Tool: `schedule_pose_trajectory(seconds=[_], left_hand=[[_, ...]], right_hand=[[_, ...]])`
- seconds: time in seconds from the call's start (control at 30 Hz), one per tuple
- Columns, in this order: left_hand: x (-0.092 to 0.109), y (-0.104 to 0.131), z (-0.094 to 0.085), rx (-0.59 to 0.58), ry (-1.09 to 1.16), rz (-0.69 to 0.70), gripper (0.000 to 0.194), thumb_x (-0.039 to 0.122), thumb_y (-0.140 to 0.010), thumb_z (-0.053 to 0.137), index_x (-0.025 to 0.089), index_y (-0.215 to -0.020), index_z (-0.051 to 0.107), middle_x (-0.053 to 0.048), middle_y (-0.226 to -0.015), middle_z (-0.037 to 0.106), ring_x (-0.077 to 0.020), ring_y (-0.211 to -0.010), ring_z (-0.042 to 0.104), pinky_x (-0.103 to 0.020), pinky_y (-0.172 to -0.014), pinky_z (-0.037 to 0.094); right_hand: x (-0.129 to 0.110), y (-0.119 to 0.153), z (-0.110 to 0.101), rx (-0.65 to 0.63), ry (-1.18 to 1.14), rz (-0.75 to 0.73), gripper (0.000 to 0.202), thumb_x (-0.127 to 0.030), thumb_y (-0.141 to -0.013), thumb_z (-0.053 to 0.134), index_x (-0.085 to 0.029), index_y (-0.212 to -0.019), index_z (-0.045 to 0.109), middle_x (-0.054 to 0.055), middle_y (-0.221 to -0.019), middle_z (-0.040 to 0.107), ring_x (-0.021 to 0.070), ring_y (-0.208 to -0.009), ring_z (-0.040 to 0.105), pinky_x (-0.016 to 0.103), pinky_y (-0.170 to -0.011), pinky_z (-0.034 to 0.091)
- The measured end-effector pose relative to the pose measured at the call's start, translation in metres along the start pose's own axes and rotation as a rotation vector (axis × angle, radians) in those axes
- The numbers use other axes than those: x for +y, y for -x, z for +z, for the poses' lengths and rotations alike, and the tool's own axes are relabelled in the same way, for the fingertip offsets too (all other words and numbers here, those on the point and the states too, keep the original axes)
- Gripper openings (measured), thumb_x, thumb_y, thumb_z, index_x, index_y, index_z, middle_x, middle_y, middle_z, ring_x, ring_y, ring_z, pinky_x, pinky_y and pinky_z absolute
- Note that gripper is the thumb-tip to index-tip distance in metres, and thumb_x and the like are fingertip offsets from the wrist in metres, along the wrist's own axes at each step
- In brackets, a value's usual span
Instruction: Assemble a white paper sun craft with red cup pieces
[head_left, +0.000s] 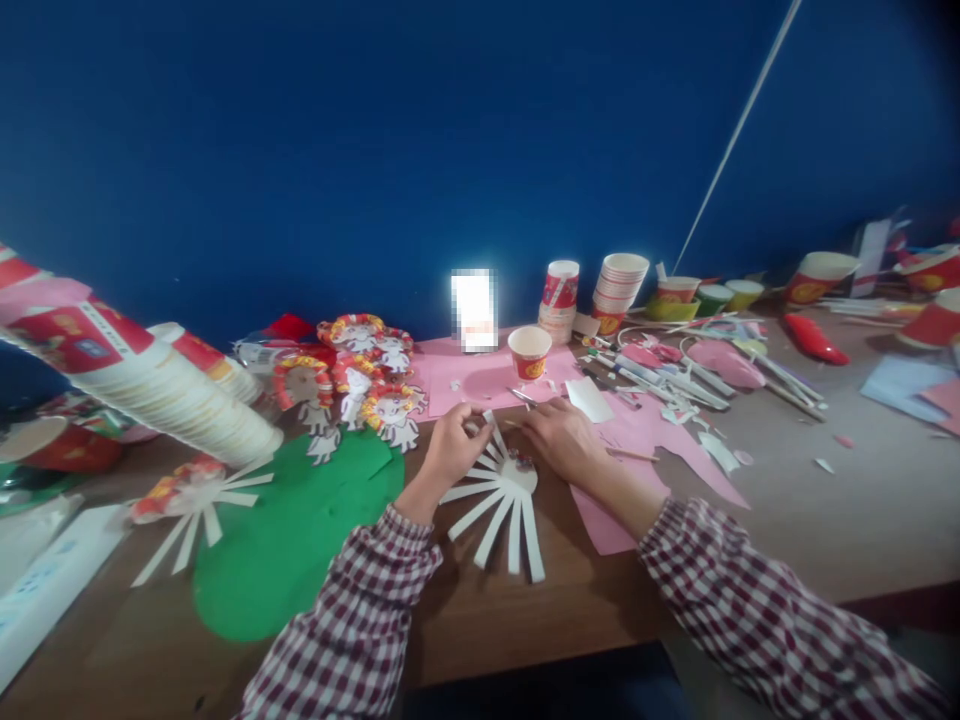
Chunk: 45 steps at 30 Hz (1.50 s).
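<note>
Cut paper cup [519,480] lies splayed just beside the left hand [454,446], its narrow grip pinching one strip.

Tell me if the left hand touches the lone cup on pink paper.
Apart; the head view shows pink paper between left hand and cup.

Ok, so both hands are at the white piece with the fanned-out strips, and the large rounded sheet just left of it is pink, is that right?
Not quite: the large rounded sheet just left of it is green, not pink, as the head view shows. The left hand and right hand are indeed at the white piece.
</note>
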<state>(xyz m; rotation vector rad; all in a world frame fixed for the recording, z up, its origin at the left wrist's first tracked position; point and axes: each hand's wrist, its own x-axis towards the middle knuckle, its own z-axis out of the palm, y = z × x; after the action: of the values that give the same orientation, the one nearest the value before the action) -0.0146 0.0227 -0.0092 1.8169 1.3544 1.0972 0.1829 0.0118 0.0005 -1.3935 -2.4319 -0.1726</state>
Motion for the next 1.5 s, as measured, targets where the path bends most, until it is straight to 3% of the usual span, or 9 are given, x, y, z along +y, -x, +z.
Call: schedule_pose_trajectory(seconds=[0.1, 0.3, 0.47, 0.8, 1.03, 1.27, 1.5], left_hand=[[0.004, 0.0, -0.001, -0.062, -0.032, -0.007, 0.018, 0.026, -0.075, 0.059, 0.012, -0.085, 0.063, -0.004, -0.075, 0.066, -0.0138, -0.066, 0.059, -0.022, -0.062, 0.045], [0.01, 0.001, -0.003, -0.18, -0.121, 0.009, 0.017, 0.023, -0.076, 0.053, 0.012, -0.073, 0.065, 0.0, -0.067, 0.065, -0.0125, -0.063, 0.057, -0.02, -0.06, 0.041], [0.008, 0.0, -0.002, -0.178, -0.043, 0.011, 0.02, 0.024, -0.076, 0.053, 0.012, -0.081, 0.068, -0.002, -0.076, 0.069, -0.0143, -0.07, 0.06, -0.021, -0.065, 0.044], [0.004, -0.002, 0.0, -0.11, 0.15, -0.081, 0.027, 0.035, -0.074, 0.062, 0.01, -0.081, 0.067, -0.005, -0.076, 0.068, -0.0147, -0.067, 0.059, -0.023, -0.064, 0.045], [0.002, -0.002, -0.001, -0.1, 0.14, -0.102, 0.028, 0.036, -0.078, 0.058, 0.011, -0.078, 0.069, -0.005, -0.073, 0.069, -0.0157, -0.068, 0.06, -0.023, -0.064, 0.045], [-0.005, -0.005, -0.003, -0.242, 0.164, -0.017, 0.026, 0.029, -0.079, 0.056, 0.013, -0.094, 0.071, -0.004, -0.079, 0.071, -0.0166, -0.074, 0.063, -0.025, -0.07, 0.047], [0.0, -0.003, -0.004, -0.298, 0.114, -0.04, 0.025, 0.023, -0.079, 0.053, 0.013, -0.092, 0.072, -0.006, -0.09, 0.073, -0.0175, -0.08, 0.065, -0.026, -0.075, 0.049]], right_hand=[[0.0, 0.001, -0.005, 0.012, -0.041, 0.02, 0.019, -0.022, -0.092, 0.046, -0.019, -0.1, 0.063, 0.007, -0.089, 0.065, 0.0209, -0.085, 0.053, 0.03, -0.077, 0.041], [-0.002, 0.003, -0.01, 0.061, -0.127, 0.037, 0.018, -0.019, -0.092, 0.043, -0.018, -0.098, 0.061, 0.008, -0.091, 0.062, 0.019, -0.086, 0.054, 0.027, -0.076, 0.041], [-0.004, 0.004, -0.005, 0.068, -0.203, 0.012, 0.019, -0.022, -0.093, 0.041, -0.018, -0.097, 0.06, 0.007, -0.091, 0.061, 0.018, -0.085, 0.055, 0.027, -0.076, 0.042], [-0.008, 0.003, -0.003, 0.025, -0.287, -0.019, 0.018, -0.024, -0.093, 0.043, -0.018, -0.094, 0.06, 0.007, -0.087, 0.06, 0.0165, -0.082, 0.056, 0.026, -0.073, 0.041], [-0.007, 0.003, -0.002, 0.037, -0.275, -0.04, 0.013, -0.017, -0.088, 0.046, -0.017, -0.087, 0.059, 0.006, -0.084, 0.06, 0.0166, -0.08, 0.056, 0.027, -0.072, 0.041], [-0.006, 0.003, -0.002, 0.081, -0.303, -0.022, 0.018, -0.02, -0.092, 0.042, -0.018, -0.095, 0.06, 0.007, -0.091, 0.062, 0.0181, -0.085, 0.056, 0.028, -0.076, 0.043], [-0.005, 0.005, 0.001, 0.136, -0.34, -0.067, 0.017, -0.019, -0.092, 0.043, -0.019, -0.098, 0.059, 0.006, -0.093, 0.064, 0.0184, -0.088, 0.056, 0.03, -0.077, 0.044]])
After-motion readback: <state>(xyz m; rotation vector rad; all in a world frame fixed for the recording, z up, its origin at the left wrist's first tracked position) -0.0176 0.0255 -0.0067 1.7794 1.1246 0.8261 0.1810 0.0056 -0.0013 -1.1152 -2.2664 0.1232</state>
